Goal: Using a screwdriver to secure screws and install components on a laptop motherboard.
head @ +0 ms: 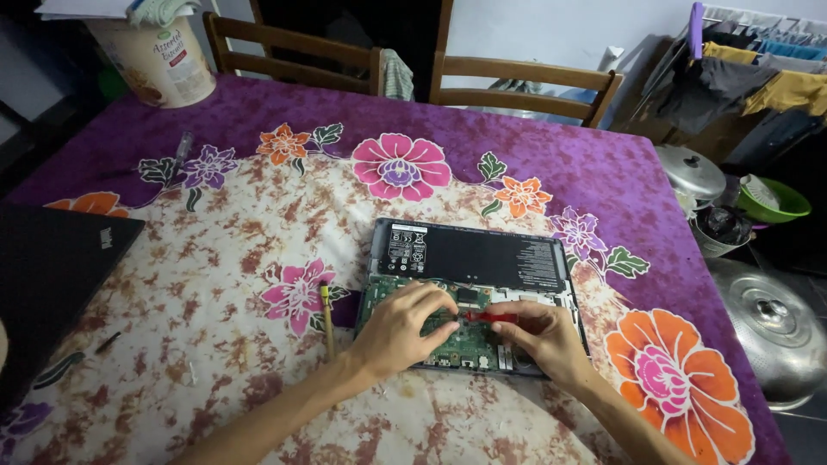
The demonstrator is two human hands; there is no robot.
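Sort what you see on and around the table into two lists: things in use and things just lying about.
In use:
opened laptop with green circuit board and black battery
red-handled screwdriver in right hand
left hand on the board

Lying about:
yellow-tipped wooden stick
closed black laptop
cream plastic tub
silver pot lids

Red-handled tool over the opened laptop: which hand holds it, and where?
The right hand holds the red-handled tool by its handle. The left hand rests fingertips on the green circuit board, gripping nothing visible.
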